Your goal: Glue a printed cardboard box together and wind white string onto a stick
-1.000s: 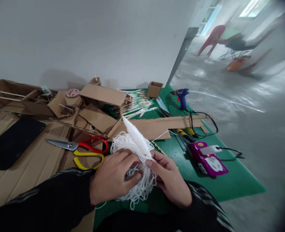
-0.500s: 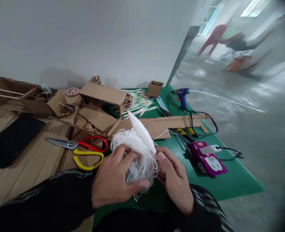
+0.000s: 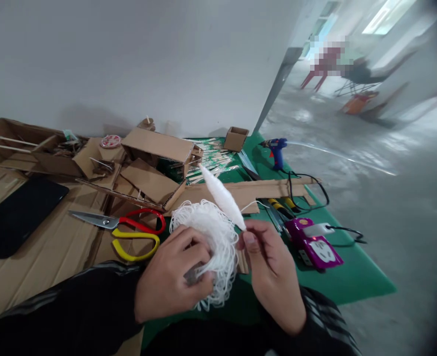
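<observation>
The right hand (image 3: 274, 277) pinches the lower end of a tapered white spindle of string (image 3: 223, 197) between thumb and fingertips, tip pointing up and away. The left hand (image 3: 168, 282) curls closed around a loose tangle of white string (image 3: 207, 232), held just above the green mat (image 3: 352, 284).

Risk: loops hang free below the left hand; any pull on the spindle likely tightens them into knots. A slack pinch likely lets the spindle slip. The scissors (image 3: 122, 227) lie just beside the tangle, where hanging loops may snag.
</observation>
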The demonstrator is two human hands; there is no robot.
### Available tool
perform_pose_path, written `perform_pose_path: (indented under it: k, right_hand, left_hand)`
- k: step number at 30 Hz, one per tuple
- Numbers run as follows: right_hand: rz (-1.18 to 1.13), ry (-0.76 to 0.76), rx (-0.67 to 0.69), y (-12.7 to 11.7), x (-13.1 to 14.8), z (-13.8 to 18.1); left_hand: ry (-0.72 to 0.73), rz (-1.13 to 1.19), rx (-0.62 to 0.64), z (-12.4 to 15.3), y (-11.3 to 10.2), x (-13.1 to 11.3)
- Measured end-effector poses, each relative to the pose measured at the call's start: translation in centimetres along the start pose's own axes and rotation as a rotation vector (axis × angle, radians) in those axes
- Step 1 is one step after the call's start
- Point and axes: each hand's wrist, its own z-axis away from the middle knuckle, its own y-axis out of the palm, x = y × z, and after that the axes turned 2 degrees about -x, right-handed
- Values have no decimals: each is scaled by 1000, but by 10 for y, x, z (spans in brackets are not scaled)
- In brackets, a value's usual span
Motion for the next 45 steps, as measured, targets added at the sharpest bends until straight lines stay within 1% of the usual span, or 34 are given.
perform_pose_path:
  k: [3,6,8,10,12,14,15,17,19,21,22,25,27,31,34,36,38,40,45]
  right_hand:
    - [15,-15,0,-4,0,-4]
    - [-26,42,30,-3,-1,-2]
    - [-58,66,36,-3,0,-1]
    - [-78,44,22,-3,3,-2]
    - [-88,-6,12,-5,8,-5]
    - [-109,-46,37,-7,15,-10]
    - [-127,-58,64,-7,18,-12]
    - [-186,-60,161,-6,23,-16]
    - [-267,-40,273,-3,26,-19]
    - [-336,-6,337,3,25,-21]
    - [-361,12,331,7,23,-21]
    - [-376,38,255,16,18,-22]
    - [-342,21,218,20,15,-22]
    - [-255,1,209,23,11,-21]
    - [-231,6,224,22,9,-22]
    - [-178,-26,202,20,7,-24]
    - [-115,-66,173,19,4,-27]
    - [-74,-86,163,18,1,-28]
    - [-46,-127,186,19,-7,-28]
  left_hand:
    - [70,-45,-53,6,-4,-2]
    - [110,-32,-18,7,-4,-3]
    - [103,19,20,7,-3,-2]
    - [43,85,49,6,-1,-1]
    - [-79,176,85,6,0,0]
    - [-207,280,131,5,2,1]
    - [-259,333,157,5,2,2]
    - [-330,434,200,4,3,3]
    - [-365,523,218,2,4,4]
    - [-389,600,225,1,4,5]
    - [-398,640,222,0,4,4]
    - [-424,765,246,-3,2,4]
    - [-421,772,256,-4,1,3]
    - [-449,644,226,-3,-3,4]
    - [-516,649,223,-3,-6,3]
    - [-546,656,173,-3,-7,2]
    - [-573,669,98,-3,-9,1]
    - [-602,751,44,-3,-11,2]
    - [-658,1152,-19,-4,-12,4]
